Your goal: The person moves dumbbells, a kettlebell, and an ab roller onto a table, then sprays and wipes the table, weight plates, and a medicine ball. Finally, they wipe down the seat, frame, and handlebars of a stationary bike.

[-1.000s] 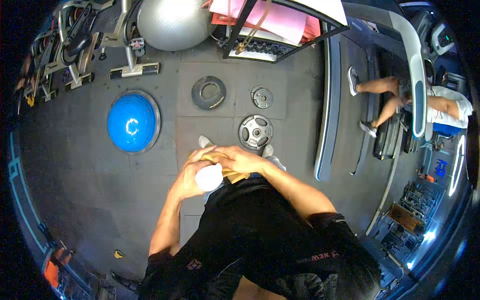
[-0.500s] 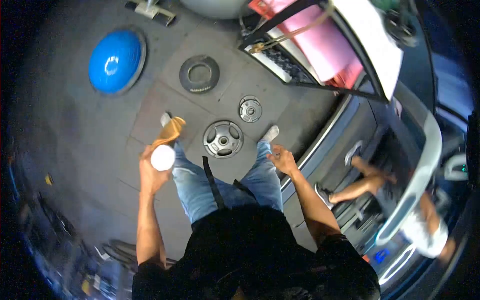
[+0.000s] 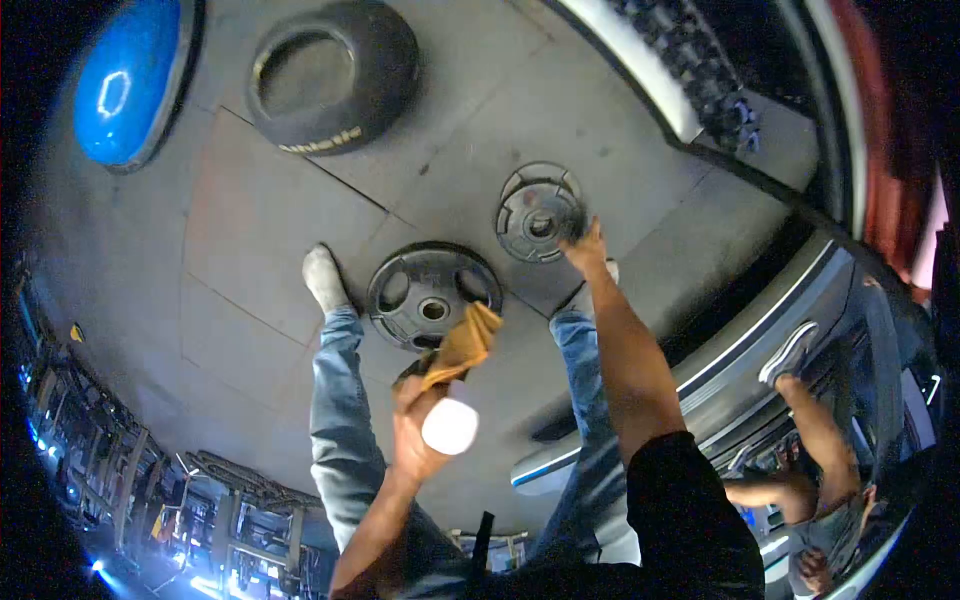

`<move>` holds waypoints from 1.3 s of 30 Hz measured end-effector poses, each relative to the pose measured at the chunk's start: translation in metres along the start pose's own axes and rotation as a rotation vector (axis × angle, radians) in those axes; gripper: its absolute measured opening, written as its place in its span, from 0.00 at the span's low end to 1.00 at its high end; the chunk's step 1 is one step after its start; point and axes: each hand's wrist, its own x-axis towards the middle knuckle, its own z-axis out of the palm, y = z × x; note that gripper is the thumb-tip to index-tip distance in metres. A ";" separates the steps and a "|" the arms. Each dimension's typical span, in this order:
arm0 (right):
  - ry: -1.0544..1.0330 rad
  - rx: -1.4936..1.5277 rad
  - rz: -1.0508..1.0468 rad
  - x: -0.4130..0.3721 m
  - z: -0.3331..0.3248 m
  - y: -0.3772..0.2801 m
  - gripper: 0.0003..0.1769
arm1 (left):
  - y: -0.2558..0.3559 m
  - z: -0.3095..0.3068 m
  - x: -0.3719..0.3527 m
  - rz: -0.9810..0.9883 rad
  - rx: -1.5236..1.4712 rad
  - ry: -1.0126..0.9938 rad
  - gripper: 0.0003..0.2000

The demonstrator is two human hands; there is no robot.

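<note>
My left hand (image 3: 412, 425) is closed around a white round-ended container (image 3: 450, 427) and a yellow-brown cloth (image 3: 465, 348). The cloth sticks out past the fingers and overlaps the edge of the large weight plate (image 3: 405, 318), which lies on the floor between my feet. Farther out, my right hand (image 3: 588, 250) grips the rim of a small grey weight plate (image 3: 540, 222). Part of another plate's round edge (image 3: 540, 170) shows behind this small plate.
A thick black ring-shaped weight (image 3: 385, 85) and a blue balance dome (image 3: 128, 85) sit on the floor ahead. To the right runs a treadmill edge (image 3: 745, 340), with another person's leg (image 3: 820, 430) beyond it. A black-framed rack (image 3: 770, 185) stands at upper right.
I have bent closer to the floor. My right hand has reached out to the small plate and taken hold of its rim. The left hand has brought the cloth and container near the large plate.
</note>
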 end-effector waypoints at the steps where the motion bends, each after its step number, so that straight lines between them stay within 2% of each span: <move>1: 0.024 0.096 0.020 0.011 0.012 -0.007 0.65 | -0.009 0.008 0.004 0.097 0.050 -0.080 0.24; 2: -0.017 0.337 0.114 0.003 -0.008 -0.038 0.68 | -0.014 0.016 -0.005 -0.086 -0.025 -0.147 0.25; 3: -0.012 0.333 0.127 0.000 -0.015 -0.052 0.68 | -0.012 0.016 -0.002 -0.082 -0.031 -0.160 0.25; 5: -0.133 0.280 0.389 0.006 -0.029 -0.070 0.70 | -0.003 0.009 0.009 -0.043 -0.008 -0.183 0.23; 6: 0.065 0.151 0.234 0.001 -0.026 -0.076 0.67 | -0.004 0.009 0.008 -0.096 0.083 -0.262 0.24; 7: 0.084 0.154 0.233 0.009 -0.033 -0.081 0.67 | -0.007 0.009 0.012 -0.078 0.081 -0.258 0.24; 9: 0.075 -0.048 0.014 0.020 -0.052 -0.094 0.64 | -0.012 0.010 0.017 0.076 0.070 -0.171 0.20; 10: 0.062 -0.134 -0.025 0.034 -0.056 -0.102 0.57 | -0.014 0.008 0.017 0.061 0.082 -0.211 0.21; 11: 0.070 -0.140 -0.022 0.039 -0.058 -0.107 0.57 | -0.013 0.005 0.020 0.068 0.074 -0.211 0.21; 13: -0.055 -0.321 -0.086 0.050 -0.062 -0.121 0.48 | -0.003 -0.005 0.032 0.014 0.072 -0.197 0.20; 14: -0.010 -0.283 -0.099 0.046 -0.059 -0.125 0.46 | 0.003 -0.005 0.041 0.119 0.148 -0.183 0.18; 18: -0.023 -0.172 -0.074 0.038 -0.050 -0.126 0.49 | 0.015 -0.007 0.054 0.155 0.146 -0.147 0.15; 21: -0.033 -0.176 -0.144 0.030 -0.045 -0.108 0.54 | 0.009 0.004 0.053 0.162 0.091 -0.151 0.13; 23: 0.177 -0.130 -0.150 0.026 -0.030 -0.110 0.60 | 0.020 0.006 0.057 0.113 0.018 -0.059 0.13; 24: 0.123 -0.175 0.033 0.028 -0.027 -0.119 0.61 | 0.021 0.008 0.057 0.111 0.014 -0.064 0.13; 26: 0.081 -0.085 0.124 0.031 -0.035 -0.120 0.61 | 0.019 0.009 0.057 0.040 -0.018 -0.137 0.14; 28: 0.055 0.015 0.214 0.030 -0.044 -0.126 0.59 | 0.008 0.008 0.051 0.060 0.015 -0.168 0.15; 33: 0.116 0.001 0.021 0.038 -0.026 -0.103 0.54 | 0.010 0.010 0.050 0.051 0.037 -0.112 0.16; 35: 0.116 -0.002 0.197 0.033 -0.025 -0.113 0.53 | 0.008 0.012 0.051 0.026 -0.072 -0.166 0.17; 36: 0.155 -0.134 0.247 0.028 -0.026 -0.122 0.55 | 0.006 0.013 0.050 0.044 -0.022 -0.145 0.18; 37: 0.152 -0.122 0.239 0.030 -0.026 -0.124 0.55 | 0.005 0.015 0.048 0.043 -0.009 -0.139 0.18; 39: 0.024 0.081 0.329 0.040 -0.026 -0.116 0.59 | 0.002 0.015 0.047 0.040 -0.064 -0.114 0.18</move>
